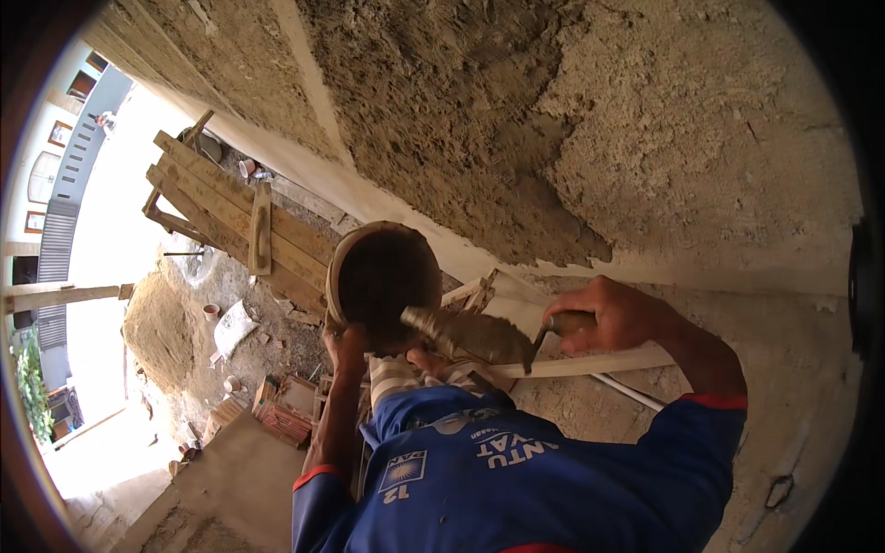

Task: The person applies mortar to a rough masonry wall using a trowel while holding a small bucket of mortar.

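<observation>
My left hand [348,347] grips the near left rim of a round bucket [336,272], tilted so that its dark inside faces me. What lies inside is too dark to make out well. My right hand [604,316] is closed around the handle of a trowel [481,337]. Grey-brown mortar coats the trowel's blade, whose tip reaches the bucket's lower right edge. Ahead of both hands rises a wall with a broad patch of dark, wet, rough mortar [433,101]; paler, rough plaster [673,138] covers the part to its right.
A scaffold of wooden planks [217,217] runs off to the left, with a wooden float [261,230] on it. Below are a sand heap [161,318], a white sack [234,329] and stacked bricks [284,410]. A pale wooden beam [590,365] passes beneath my right hand.
</observation>
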The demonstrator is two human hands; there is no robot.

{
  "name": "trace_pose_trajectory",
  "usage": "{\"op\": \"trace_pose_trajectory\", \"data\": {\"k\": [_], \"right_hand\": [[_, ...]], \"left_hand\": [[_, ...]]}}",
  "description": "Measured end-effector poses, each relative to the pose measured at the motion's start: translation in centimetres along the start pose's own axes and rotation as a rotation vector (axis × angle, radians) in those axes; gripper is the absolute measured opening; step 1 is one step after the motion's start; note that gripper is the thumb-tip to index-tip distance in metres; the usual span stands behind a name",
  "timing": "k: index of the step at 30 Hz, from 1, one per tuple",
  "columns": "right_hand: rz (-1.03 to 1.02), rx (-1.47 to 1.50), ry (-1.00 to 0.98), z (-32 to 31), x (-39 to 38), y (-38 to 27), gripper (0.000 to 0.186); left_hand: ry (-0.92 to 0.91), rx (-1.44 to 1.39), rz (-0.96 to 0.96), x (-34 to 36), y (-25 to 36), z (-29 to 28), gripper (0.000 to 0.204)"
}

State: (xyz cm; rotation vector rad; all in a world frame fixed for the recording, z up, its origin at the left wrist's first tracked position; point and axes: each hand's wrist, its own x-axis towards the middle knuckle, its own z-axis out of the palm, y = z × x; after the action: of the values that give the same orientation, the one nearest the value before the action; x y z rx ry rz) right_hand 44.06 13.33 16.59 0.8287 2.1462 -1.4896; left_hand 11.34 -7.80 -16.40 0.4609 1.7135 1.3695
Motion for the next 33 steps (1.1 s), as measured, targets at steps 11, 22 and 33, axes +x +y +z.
{"op": "trace_pose_trajectory", "data": {"k": [11, 22, 33], "right_hand": [[0.226, -0.085, 0.923, -7.7, -13.3, -3.4, 0.028], [0.318, 0.867, 0.25, 6.5, 4.6, 5.1, 0.05], [-0.072, -0.214, 0.759, 5.9, 13.8, 2.6, 0.045]], "left_hand": [[-0.005, -0.146, -0.173, 0.2, 4.5, 2.6, 0.049], [-0.237, -0.136, -0.093, -2.9, 13.9, 8.1, 0.046], [-0.408, 0.092, 0.213, 0.0, 19.9, 8.1, 0.039]]}}
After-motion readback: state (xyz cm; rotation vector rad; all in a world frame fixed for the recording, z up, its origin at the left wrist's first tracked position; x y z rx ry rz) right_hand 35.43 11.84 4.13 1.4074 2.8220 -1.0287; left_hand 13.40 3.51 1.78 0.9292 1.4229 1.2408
